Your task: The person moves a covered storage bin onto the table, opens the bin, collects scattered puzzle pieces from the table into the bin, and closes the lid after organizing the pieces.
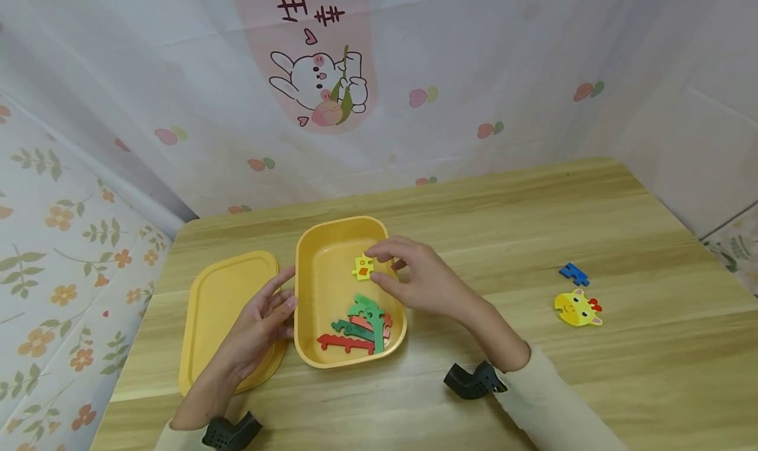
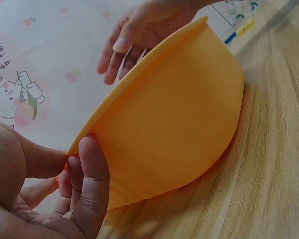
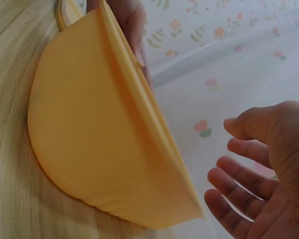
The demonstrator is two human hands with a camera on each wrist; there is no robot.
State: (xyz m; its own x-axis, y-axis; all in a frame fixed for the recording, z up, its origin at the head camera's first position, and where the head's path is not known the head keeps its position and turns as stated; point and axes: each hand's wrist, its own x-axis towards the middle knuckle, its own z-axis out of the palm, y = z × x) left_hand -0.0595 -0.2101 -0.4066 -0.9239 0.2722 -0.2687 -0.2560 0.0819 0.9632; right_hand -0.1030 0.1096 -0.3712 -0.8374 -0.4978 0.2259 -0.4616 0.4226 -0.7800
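Note:
A yellow plastic box [image 1: 304, 286] stands on the table, its rim pinched at the left side by the thumb and fingers of my left hand [image 1: 260, 322]. Over the right rim hovers my right hand [image 1: 423, 276], fingers loosely bent and apart; the right wrist view shows nothing between them. Just beside its fingertips, inside the box, is a yellow puzzle piece [image 1: 363, 267] with an orange mark. Several more puzzle pieces lie in the near end: a light green one [image 1: 372, 309], a dark green one [image 1: 354, 330] and a long red one [image 1: 343, 342], partly overlapping.
Left of the box lies a flat yellow lid [image 1: 227, 306], partly behind my left forearm. Further right on the wooden table [image 1: 491, 240] are a blue puzzle piece [image 1: 574, 274] and a yellow giraffe-head piece [image 1: 578, 307]. A printed curtain [image 1: 462, 62] hangs behind the table.

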